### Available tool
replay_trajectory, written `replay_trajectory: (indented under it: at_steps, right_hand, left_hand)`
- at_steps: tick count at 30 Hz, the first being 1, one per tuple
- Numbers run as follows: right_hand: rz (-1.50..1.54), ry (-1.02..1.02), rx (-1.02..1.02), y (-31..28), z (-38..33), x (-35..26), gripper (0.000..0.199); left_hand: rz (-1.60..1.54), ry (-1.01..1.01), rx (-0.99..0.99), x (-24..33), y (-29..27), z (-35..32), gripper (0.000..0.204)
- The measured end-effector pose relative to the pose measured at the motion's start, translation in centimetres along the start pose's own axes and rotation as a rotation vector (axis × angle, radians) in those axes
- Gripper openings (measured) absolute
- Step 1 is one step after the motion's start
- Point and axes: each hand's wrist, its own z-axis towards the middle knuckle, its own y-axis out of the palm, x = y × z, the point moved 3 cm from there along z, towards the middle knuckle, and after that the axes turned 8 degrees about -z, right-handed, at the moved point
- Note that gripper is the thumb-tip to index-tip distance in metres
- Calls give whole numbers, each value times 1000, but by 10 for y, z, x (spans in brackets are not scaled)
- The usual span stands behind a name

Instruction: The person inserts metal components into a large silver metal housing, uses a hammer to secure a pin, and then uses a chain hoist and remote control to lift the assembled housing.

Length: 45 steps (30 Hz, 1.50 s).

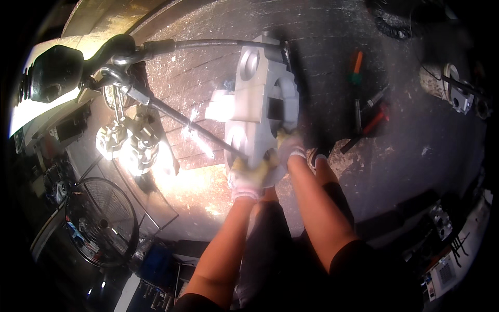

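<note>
A large pale grey metal casting with round holes and a toothed-looking curved side is in the middle of the view. Two sling cables run to it from a dark hook at the upper left. Both hands wear light gloves with yellowish fingers. At the casting's near end, my left hand is closed on its edge, close to where the lower cable meets it. My right hand grips the same casting on its right side, farther from me. The undersides of both hands' grips are hidden.
Several machined metal parts stand in bright light at left, above a round floor fan. An orange and green tool and a red-handled tool lie right of the casting. A cylindrical part is at far right.
</note>
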Motion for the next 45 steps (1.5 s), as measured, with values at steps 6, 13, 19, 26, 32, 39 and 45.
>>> replay_trajectory:
  at_steps: [6, 13, 19, 26, 32, 39, 45]
  right_hand:
    - [81, 77, -15, -20, -64, -48, 59]
    - [84, -47, -136, -19, -132, -104, 57]
    - [-13, -123, -115, 43, -154, -141, 51]
    - [113, -148, -287, 122, -132, -183, 54]
    - [247, -201, -382, 189, -76, -177, 65]
    - [327, -155, -521, 218, -56, -146, 71]
    - [458, -196, -717, 207, -40, -120, 78]
  left_hand:
    - [-245, -6, -142, 12, -59, 15, 37]
    - [-317, -50, -235, 0, -143, 41, 41]
    - [-179, -65, -197, -43, -202, 70, 65]
    - [-1023, -271, -119, -107, -225, 123, 39]
    - [4, 27, 184, -80, -207, 141, 57]
    - [139, -184, 86, -151, -185, 149, 80]
    - [-452, 40, 276, -228, -177, 167, 46]
